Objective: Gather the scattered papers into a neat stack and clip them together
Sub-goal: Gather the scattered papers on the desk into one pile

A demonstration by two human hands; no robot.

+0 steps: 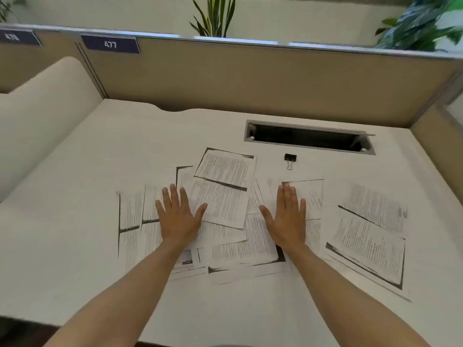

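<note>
Both forearms reach in; left hand (176, 216) and right hand (288, 216) lie flat, grip open, on papers (225, 196). Sweeping inward may crumple overlapping sheets or miss the right sheet (368, 234).

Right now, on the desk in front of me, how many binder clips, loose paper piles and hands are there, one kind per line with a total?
Binder clips: 1, the black binder clip lying beyond the papers.
Paper spreads: 2, the overlapping papers under the hands and the separate sheets at right; single sheets cannot be counted.
Hands: 2, left hand and right hand, flat, fingers spread.
Total: 5
</note>
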